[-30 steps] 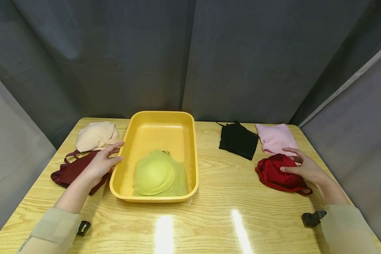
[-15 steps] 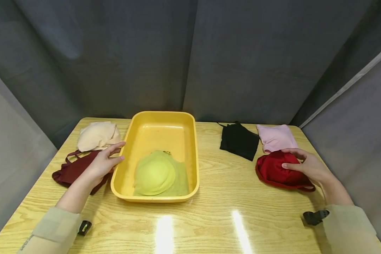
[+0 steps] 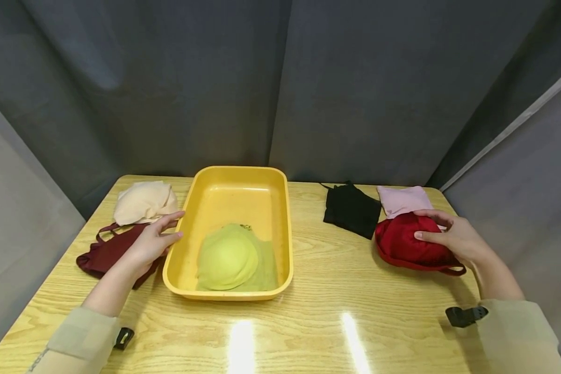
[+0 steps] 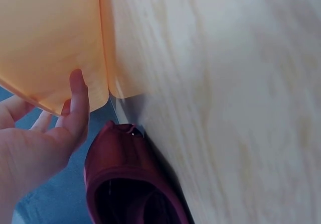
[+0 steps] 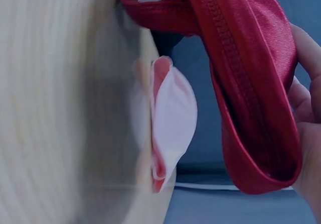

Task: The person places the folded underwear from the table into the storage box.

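My right hand point(image 3: 453, 236) grips a red satin bra point(image 3: 411, 241), thumb on the near side. In the right wrist view the red bra point(image 5: 246, 83) hangs above the table with a strap loop at one end. My left hand point(image 3: 154, 241) touches the left rim of a yellow plastic tray point(image 3: 288, 234) with loosely extended fingers. One finger point(image 4: 78, 91) lies against the tray's outer wall in the left wrist view. Inside the tray rests a yellow-green bra point(image 3: 231, 259). Under the left forearm lies a dark maroon bra point(image 3: 114, 249), partly hidden.
A beige bra point(image 3: 145, 201) sits left of the tray, behind the maroon one. A black strappy garment point(image 3: 352, 210) lies at the back right beside a folded pink garment point(image 3: 402, 200), partly covered by the red bra. Grey curtains point(image 3: 280, 88) enclose the wooden table point(image 3: 308, 332).
My right hand has closed its fingers on the red bra and raised it slightly, so it now overlaps more of the pink garment. My left hand has stayed at the tray's rim.
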`<state>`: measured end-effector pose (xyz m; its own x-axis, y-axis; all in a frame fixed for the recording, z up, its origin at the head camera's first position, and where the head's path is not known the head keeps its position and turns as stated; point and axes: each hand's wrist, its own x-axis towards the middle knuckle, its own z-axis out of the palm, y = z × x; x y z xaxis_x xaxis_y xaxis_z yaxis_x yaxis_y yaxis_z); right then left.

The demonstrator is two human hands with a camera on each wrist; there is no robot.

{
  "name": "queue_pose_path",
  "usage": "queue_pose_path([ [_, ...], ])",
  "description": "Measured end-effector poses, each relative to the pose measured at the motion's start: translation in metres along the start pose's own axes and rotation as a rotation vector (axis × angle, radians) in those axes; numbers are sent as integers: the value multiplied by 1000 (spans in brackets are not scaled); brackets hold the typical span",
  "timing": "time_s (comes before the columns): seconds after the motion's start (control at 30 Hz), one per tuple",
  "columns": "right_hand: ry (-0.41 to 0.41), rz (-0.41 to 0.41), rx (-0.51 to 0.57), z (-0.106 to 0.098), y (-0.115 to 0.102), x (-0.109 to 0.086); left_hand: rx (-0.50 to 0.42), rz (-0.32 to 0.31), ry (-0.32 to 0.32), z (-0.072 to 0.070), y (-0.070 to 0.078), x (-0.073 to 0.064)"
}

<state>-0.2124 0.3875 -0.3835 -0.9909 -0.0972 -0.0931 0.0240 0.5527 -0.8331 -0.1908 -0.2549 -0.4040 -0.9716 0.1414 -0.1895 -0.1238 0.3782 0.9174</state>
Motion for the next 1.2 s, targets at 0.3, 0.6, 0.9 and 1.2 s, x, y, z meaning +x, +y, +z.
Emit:
queue_pose_path([
  [0.3, -15, 18, 182, 4, -28, -2, -8, 1, -6, 2, -1, -1],
  [0.6, -26, 2, 438, 4, -56, 1, -24, 3, -12, 1, -4, -2],
  [0.9, 8, 13, 421, 6, -79, 5, -14, 8, -4, 1, -3, -1],
  [1.2, -14, -27, 452, 9, -101, 9, 1, 12, -5, 0, -3, 0],
])
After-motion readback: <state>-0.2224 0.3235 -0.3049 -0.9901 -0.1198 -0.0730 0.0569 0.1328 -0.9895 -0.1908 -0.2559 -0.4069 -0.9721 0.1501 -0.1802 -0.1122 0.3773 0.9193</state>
